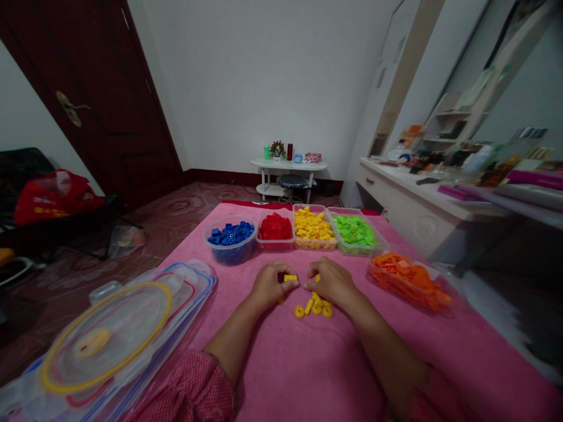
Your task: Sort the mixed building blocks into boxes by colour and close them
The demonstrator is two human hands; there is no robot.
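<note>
My left hand (pixel 269 285) and my right hand (pixel 331 282) rest close together on the pink cloth (pixel 308 363), fingers curled. Between their fingertips is a small yellow brick (pixel 290 278), pinched from both sides. Several loose yellow pieces (pixel 313 307), some ring-shaped, lie on the cloth just under my right hand. Behind the hands stands a row of clear tubs: blue bricks (pixel 231 233), red bricks (pixel 275 227), yellow bricks (pixel 313 227) and green bricks (pixel 355 230).
A tub of orange bricks (pixel 409 280) sits at the right. Stacked clear lids (pixel 114 328) lie at the left edge. A white dresser (pixel 413 202) stands right, a small white table (pixel 288 170) and stool behind, a dark door (pixel 101 99) at left.
</note>
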